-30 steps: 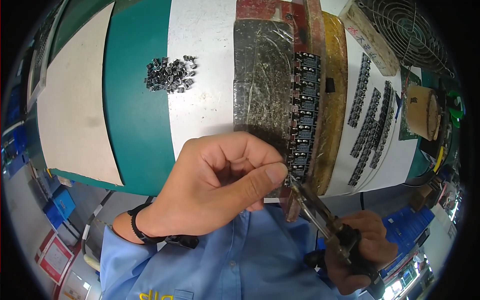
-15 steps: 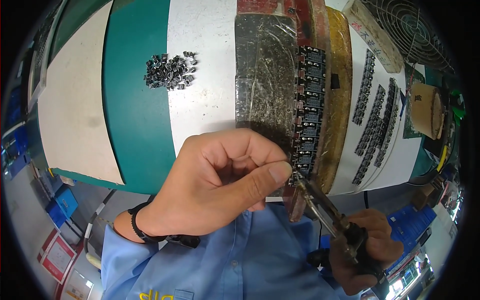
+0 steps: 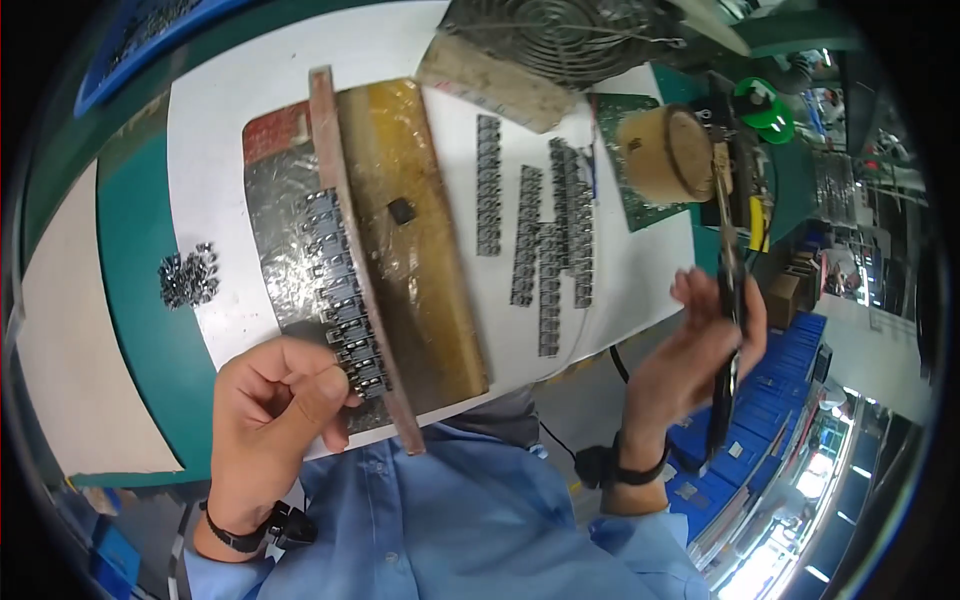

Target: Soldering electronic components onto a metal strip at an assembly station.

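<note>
A row of small dark circuit boards (image 3: 345, 300) lies along a reddish-brown bar (image 3: 328, 130) on a plastic-wrapped block (image 3: 440, 300). At the row's near end, my left hand (image 3: 270, 410) is closed in a pinch, thumb against forefinger. Whatever is between those fingertips is hidden. Away to the right, my right hand (image 3: 690, 350) is wrapped round the dark handle of a soldering iron (image 3: 732, 290), slightly blurred. The iron stands nearly upright, its front end beside a round tan cardboard roll (image 3: 665, 155).
Small black parts (image 3: 188, 275) lie heaped on the left. Several finished-looking board strips (image 3: 548, 260) rest on white paper right of the block. Behind them are a worn bar (image 3: 495, 80) and a round fan grille (image 3: 560, 35). A blue tray (image 3: 150, 45) sits far left.
My right hand has lifted the soldering iron off the row's near end and swung it right, toward the cardboard roll. The view has turned right; my left hand still pinches at the row.
</note>
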Demonstrator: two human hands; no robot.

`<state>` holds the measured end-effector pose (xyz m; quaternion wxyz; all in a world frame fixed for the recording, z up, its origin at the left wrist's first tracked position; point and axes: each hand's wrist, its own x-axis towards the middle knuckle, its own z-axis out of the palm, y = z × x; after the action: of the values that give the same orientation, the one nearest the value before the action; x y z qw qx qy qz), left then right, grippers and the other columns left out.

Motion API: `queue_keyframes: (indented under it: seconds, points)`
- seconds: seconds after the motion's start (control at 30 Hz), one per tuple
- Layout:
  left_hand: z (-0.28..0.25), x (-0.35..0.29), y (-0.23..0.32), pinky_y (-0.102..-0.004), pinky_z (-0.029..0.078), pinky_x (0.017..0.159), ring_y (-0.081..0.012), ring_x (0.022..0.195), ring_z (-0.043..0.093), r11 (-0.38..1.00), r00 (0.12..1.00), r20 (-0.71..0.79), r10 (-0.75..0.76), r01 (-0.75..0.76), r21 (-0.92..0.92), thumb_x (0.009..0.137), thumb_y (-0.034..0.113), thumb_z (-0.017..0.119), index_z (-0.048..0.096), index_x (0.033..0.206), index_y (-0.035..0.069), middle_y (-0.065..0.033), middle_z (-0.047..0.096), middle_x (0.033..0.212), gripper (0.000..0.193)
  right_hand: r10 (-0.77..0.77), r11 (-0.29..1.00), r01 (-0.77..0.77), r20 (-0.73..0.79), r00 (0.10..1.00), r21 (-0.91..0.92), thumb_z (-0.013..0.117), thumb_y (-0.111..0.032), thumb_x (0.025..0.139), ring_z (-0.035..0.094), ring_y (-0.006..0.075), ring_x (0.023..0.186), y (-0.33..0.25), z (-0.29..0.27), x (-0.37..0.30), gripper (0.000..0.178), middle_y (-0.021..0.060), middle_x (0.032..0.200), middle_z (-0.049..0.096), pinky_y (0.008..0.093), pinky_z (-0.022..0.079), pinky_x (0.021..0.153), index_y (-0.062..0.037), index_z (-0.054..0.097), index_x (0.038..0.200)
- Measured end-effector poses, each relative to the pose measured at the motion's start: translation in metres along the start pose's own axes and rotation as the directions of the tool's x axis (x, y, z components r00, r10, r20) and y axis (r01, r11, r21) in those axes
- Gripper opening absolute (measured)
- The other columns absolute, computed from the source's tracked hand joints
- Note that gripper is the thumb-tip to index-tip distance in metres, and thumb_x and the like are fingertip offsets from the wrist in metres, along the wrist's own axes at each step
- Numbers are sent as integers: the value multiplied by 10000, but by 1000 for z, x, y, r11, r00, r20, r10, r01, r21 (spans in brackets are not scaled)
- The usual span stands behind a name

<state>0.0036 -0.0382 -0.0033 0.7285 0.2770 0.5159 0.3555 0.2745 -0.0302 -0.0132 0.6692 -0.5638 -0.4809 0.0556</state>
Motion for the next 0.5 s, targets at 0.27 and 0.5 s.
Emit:
queue_keyframes:
  seconds: [0.27,0.5]
  points:
    - [-1,2,3,-192,438,505,-75,557,550,1000,996,90,-18,20,-22,877,94,541,574,895,-10,-64,611,770,110,89,953,-65,69,994,-296,303,-287,963,600,203,813,-6,-18,18,394,147,894,618,286,466,756,29,436,1158]
    - [-7,5,-1,-193,445,511,-71,566,565,998,992,123,-16,22,-50,902,150,521,567,928,-22,-60,605,750,179,70,997,-71,181,981,0,283,-485,921,551,210,664,-35,-11,-29,588,191,791,582,299,455,626,40,433,1140]
